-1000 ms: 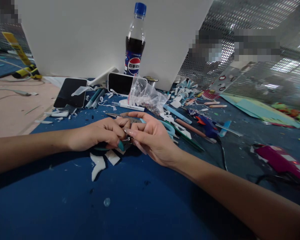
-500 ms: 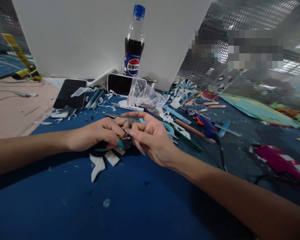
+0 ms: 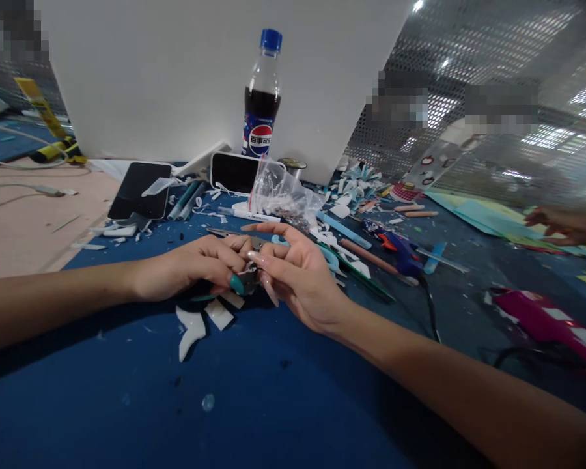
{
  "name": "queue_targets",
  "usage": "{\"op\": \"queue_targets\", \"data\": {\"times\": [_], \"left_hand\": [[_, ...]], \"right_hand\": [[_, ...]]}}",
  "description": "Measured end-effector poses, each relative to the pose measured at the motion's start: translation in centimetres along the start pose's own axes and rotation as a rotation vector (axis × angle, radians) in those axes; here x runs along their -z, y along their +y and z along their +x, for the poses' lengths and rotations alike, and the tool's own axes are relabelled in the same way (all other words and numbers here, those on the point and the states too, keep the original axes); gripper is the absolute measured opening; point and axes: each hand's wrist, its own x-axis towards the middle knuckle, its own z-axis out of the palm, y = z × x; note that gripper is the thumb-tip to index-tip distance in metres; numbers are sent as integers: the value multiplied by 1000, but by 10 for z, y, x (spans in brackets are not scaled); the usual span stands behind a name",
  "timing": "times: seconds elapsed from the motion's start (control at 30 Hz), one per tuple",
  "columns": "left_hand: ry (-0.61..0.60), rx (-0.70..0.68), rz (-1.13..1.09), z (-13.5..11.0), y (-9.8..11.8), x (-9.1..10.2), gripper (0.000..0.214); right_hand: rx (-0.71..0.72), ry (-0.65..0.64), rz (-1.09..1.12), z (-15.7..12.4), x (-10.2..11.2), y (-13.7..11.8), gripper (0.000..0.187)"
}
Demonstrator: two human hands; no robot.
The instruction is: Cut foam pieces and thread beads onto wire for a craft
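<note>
No real change vs 1 s ago: left hand (image 3: 188, 270) clamped on small teal-handled metal pliers (image 3: 241, 281), right hand (image 3: 300, 280) fingertips closed on its head. Hands together, resting low on the blue bench (image 3: 273, 404). New: another person's hand (image 3: 561, 225) in view far right.

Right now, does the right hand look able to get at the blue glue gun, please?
Probably yes: the glue gun lies close beside the right hand with only a low stick and scraps between, though its fingers are busy at the pliers.

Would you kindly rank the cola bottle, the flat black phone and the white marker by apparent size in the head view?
1-2. cola bottle and flat black phone: about alike; the bottle stands farther back, so unranked.
3. white marker: clearly smallest.
</note>
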Motion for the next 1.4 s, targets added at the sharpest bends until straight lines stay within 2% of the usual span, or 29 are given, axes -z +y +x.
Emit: {"op": "queue_targets", "data": {"times": [0.47, 0.67, 1.0, 1.4], "left_hand": [[1, -13, 1, 1, 0, 0, 27], [6, -13, -59, 0, -2, 0, 26], [0, -30, -14, 2, -2, 0, 26], [2, -12, -68, 1, -5, 1, 25]], "right_hand": [[13, -25, -20, 0, 0, 0, 33], [22, -26, 1, 0, -1, -1, 33], [26, -38, 20, -2, -1, -2, 32], [44, -34, 80, -1, -2, -1, 35]]}}
